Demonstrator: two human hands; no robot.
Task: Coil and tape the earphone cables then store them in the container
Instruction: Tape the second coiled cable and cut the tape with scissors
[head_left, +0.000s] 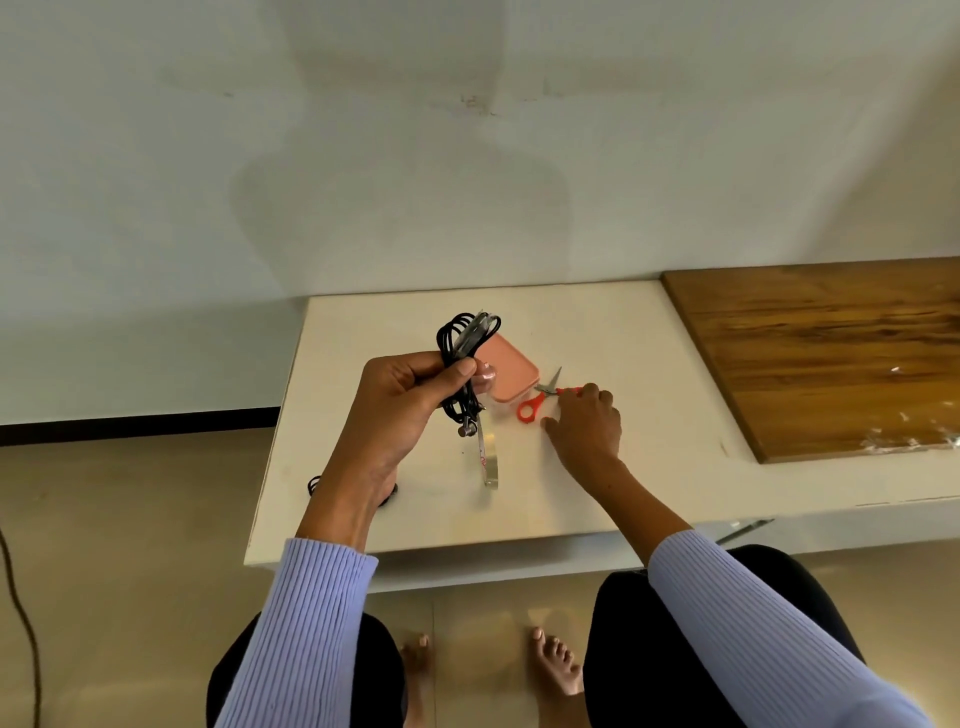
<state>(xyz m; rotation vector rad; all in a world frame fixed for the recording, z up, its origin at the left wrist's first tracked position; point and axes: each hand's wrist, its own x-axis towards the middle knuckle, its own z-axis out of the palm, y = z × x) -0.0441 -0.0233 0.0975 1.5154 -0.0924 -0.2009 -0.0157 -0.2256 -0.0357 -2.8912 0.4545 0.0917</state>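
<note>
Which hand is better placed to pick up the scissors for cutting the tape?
The right hand. It lies on the red scissors, fingers over one handle, while the left hand grips the coiled black earphone cable, with the tape hanging below.

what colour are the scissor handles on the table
Red-orange handles on the scissors, clearest in the head view.

Single head-worn wide-angle view, forward and steeply down, close over the white table (597, 499).

A plain room of a home, it seems: bare feet (556, 660) on tiled floor (130, 519), low white desk (649, 364), painted wall (467, 130).
</note>
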